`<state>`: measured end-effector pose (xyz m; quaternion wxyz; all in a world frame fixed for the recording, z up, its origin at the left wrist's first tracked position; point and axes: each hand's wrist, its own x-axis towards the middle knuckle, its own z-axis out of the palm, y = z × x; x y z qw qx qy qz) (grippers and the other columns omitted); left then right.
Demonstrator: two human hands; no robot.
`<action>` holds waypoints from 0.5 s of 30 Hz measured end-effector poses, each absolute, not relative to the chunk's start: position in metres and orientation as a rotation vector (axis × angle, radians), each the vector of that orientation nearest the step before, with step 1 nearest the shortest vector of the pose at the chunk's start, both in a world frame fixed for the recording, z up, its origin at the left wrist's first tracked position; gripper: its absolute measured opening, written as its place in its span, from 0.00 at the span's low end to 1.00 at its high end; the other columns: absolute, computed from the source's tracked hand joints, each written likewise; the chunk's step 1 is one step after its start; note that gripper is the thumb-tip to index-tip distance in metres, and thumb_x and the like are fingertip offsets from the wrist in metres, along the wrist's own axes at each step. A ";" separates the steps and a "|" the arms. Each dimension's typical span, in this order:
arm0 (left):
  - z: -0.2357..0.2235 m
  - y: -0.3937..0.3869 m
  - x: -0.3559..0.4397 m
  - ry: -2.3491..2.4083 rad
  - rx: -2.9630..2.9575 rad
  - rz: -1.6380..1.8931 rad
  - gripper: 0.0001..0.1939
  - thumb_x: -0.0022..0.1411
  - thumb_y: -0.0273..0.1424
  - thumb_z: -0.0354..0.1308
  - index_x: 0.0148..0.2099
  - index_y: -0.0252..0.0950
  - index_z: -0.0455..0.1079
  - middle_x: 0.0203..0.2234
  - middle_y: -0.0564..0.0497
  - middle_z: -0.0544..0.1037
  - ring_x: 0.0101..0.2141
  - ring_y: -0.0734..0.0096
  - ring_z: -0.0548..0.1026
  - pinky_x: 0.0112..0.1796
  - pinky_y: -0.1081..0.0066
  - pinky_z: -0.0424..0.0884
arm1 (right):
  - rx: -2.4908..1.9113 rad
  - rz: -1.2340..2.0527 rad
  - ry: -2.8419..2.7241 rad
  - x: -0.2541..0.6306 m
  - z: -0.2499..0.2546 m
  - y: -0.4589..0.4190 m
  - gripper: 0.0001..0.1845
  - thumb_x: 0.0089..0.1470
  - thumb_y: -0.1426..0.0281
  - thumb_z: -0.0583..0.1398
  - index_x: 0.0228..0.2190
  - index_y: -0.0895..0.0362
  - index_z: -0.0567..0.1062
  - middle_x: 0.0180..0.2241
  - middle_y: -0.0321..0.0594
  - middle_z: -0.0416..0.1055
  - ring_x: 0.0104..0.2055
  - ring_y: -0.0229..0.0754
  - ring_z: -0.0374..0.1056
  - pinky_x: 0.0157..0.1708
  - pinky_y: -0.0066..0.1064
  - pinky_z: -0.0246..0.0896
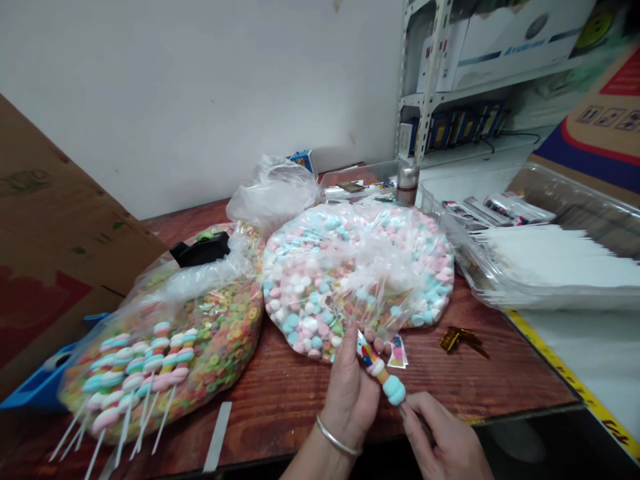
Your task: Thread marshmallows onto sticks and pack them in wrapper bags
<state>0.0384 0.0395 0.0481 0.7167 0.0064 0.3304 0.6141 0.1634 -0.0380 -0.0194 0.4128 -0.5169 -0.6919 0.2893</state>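
My left hand [353,383], with a bangle at the wrist, is closed around the upper part of a marshmallow skewer [395,391]. A small printed wrapper or card with bright colours lies along that upper part. Pale blue marshmallows and an orange gummy ring show below it. My right hand [443,437] pinches the skewer's lower end, just under the blue marshmallow; its stick is hidden by the fingers. Behind my left hand lies a large clear bag of pastel marshmallows [310,300]. Small printed cards [397,352] rest on the table by my left fingertips.
Several finished-looking candy skewers [160,360] lie on a bag of gummy rings [235,320] at left. Gold twist ties [463,340] lie at right, near a clear tray of white sticks [550,257]. A cardboard box [60,267] stands left, a metal shelf [430,87] behind.
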 end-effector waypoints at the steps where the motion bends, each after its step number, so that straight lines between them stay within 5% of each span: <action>1: 0.048 0.039 0.040 0.739 0.013 1.360 0.09 0.59 0.34 0.63 0.34 0.35 0.66 0.23 0.55 0.69 0.24 0.76 0.68 0.32 0.70 0.72 | -1.285 0.608 -1.802 0.162 -0.020 -0.037 0.13 0.63 0.68 0.52 0.28 0.54 0.71 0.22 0.32 0.68 0.22 0.34 0.66 0.24 0.24 0.55; 6: 0.048 0.032 0.052 0.721 0.000 1.315 0.14 0.59 0.38 0.62 0.30 0.34 0.65 0.21 0.55 0.68 0.23 0.76 0.67 0.30 0.72 0.71 | -1.358 0.529 -1.722 0.144 -0.015 -0.028 0.14 0.64 0.67 0.51 0.28 0.54 0.70 0.21 0.34 0.70 0.21 0.36 0.68 0.24 0.25 0.56; 13: 0.047 0.038 0.031 0.636 0.066 1.342 0.17 0.61 0.40 0.59 0.46 0.34 0.70 0.40 0.44 0.77 0.39 0.62 0.76 0.40 0.63 0.74 | -1.297 1.142 -1.425 0.147 -0.010 -0.020 0.20 0.62 0.56 0.52 0.26 0.56 0.70 0.23 0.34 0.66 0.26 0.37 0.62 0.28 0.25 0.57; 15: 0.047 0.044 0.023 0.618 0.072 1.357 0.14 0.60 0.36 0.61 0.46 0.35 0.71 0.38 0.46 0.77 0.37 0.63 0.77 0.42 0.61 0.74 | -1.238 1.362 -1.261 0.150 -0.010 -0.018 0.22 0.59 0.52 0.55 0.24 0.56 0.68 0.20 0.30 0.59 0.23 0.34 0.56 0.23 0.23 0.54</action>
